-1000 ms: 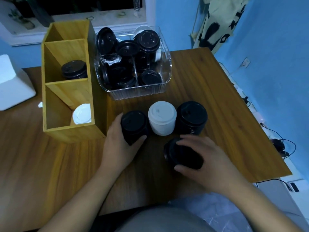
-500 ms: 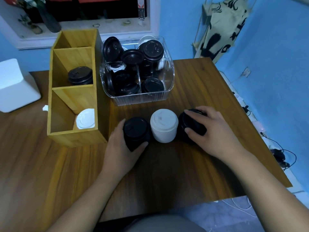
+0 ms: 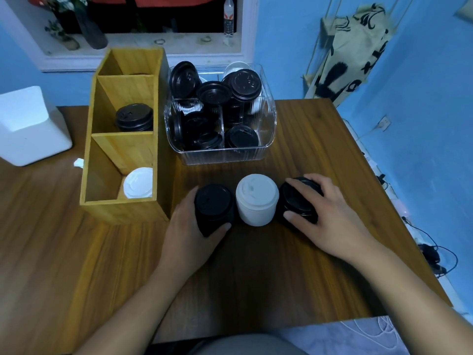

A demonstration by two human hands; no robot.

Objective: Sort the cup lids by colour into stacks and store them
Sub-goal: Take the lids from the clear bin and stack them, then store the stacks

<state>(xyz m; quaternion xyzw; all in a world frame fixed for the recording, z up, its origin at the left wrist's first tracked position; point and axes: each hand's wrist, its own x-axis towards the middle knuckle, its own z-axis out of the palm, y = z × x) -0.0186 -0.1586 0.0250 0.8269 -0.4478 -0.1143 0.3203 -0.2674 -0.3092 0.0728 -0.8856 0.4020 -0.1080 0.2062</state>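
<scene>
Black plastic lid stacks: L hand (image 3: 189,226) grips left stack (image 3: 213,203), R hand (image 3: 330,219) grips right stack (image 3: 298,201). I judge merging next; align rims.

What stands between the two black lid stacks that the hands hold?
A white lid stack stands between the left black stack, gripped by the left hand, and the right black stack under the right hand. Head view.

Table (image 3: 307,265) was dark brown woodgrain, organizer (image 3: 122,208) at 10 o'clock yellowish bamboo. White lid stack (image 3: 257,198) had a black stack (image 3: 213,201) at its 9 o'clock and a second black stack (image 3: 297,201) at 3. Walls (image 3: 422,124) were bright blue, cloth (image 3: 353,52) cream with black blotches.
</scene>
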